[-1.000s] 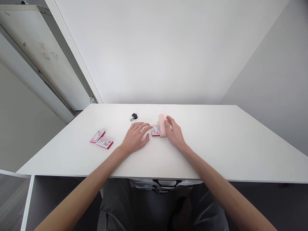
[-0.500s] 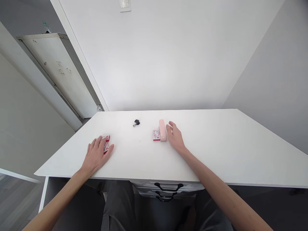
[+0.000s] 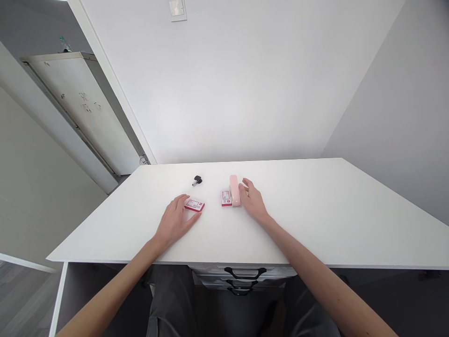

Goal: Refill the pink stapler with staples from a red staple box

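My left hand (image 3: 174,223) curves round a small red-and-white staple box (image 3: 194,205), its fingers at the box's left end and the thumb along the near side. Whether a second box lies under or behind it, I cannot tell. A pink stapler (image 3: 235,191) lies lengthwise, pointing away from me. Against its left side sits another staple box (image 3: 226,198). Just right of the stapler, my right hand (image 3: 253,200) rests on its edge, fingers loosely bent and apart, holding nothing; the fingertips are close to or touching the stapler's side.
A small black object with a light metallic part (image 3: 197,180) lies toward the back of the white table (image 3: 315,215). The wall (image 3: 238,93) rises behind the table's far edge. Black-handled drawers (image 3: 245,274) are below the front edge, and a worn white cabinet (image 3: 87,112) stands far left.
My left hand has moved right across the table, bringing red-and-white box packaging with it toward the stapler. The right hand stays beside the stapler, slightly closer to it.
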`<move>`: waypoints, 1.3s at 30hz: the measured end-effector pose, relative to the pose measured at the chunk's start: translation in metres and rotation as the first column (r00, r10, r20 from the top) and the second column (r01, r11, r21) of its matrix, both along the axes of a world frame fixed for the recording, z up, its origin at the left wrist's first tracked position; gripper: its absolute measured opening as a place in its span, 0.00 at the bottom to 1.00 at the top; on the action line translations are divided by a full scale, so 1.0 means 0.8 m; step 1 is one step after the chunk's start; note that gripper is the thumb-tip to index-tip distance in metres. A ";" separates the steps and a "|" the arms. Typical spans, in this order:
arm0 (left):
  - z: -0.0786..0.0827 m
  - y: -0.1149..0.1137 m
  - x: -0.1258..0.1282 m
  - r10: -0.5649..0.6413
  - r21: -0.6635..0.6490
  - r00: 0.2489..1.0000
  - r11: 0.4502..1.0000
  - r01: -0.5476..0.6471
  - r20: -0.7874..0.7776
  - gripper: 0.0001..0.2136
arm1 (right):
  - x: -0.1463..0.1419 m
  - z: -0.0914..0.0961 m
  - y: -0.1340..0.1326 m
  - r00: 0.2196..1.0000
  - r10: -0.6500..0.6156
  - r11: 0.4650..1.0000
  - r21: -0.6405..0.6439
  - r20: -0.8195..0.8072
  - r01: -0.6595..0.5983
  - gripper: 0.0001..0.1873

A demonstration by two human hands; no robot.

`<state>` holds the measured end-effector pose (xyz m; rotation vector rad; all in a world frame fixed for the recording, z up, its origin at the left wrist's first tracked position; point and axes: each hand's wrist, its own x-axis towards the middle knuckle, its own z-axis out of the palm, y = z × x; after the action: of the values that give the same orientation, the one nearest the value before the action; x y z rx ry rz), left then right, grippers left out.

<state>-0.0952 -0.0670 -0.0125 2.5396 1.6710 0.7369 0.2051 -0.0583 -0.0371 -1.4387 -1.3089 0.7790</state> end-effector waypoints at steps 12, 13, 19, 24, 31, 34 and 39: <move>-0.004 0.027 0.028 -0.120 -0.136 0.983 0.981 0.139 0.141 0.31 | 0.001 -0.002 0.001 1.000 0.000 1.000 -0.015 0.008 0.000 0.37; -0.004 0.031 0.031 -0.132 -0.163 0.976 0.974 0.160 0.172 0.31 | 0.001 -0.001 0.001 1.000 0.002 1.000 -0.016 0.011 -0.002 0.37; 0.000 0.055 0.048 -0.142 -0.292 0.897 0.914 0.281 0.419 0.32 | 0.001 -0.002 0.001 0.999 0.006 1.000 -0.024 0.032 -0.006 0.37; 0.003 0.061 0.064 -0.155 -0.253 0.838 0.911 0.326 0.523 0.32 | 0.001 -0.002 0.002 0.999 0.001 1.000 -0.013 0.040 -0.001 0.36; 0.004 0.066 0.091 -0.258 -0.210 0.756 0.862 0.462 0.602 0.37 | -0.001 0.002 0.001 0.999 -0.030 0.999 -0.025 0.043 0.031 0.36; 0.006 0.067 0.098 -0.283 -0.216 0.759 0.848 0.484 0.587 0.38 | -0.002 0.003 0.001 0.999 -0.027 0.999 -0.026 0.044 0.028 0.36; 0.008 0.066 0.102 -0.345 -0.254 0.769 0.804 0.538 0.538 0.41 | -0.002 0.000 0.003 0.998 -0.027 1.000 -0.012 0.055 0.027 0.36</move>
<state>-0.0139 -0.0141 -0.0059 2.1103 0.8827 0.7813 0.2034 -0.0557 -0.0374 -1.4945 -1.3255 0.7359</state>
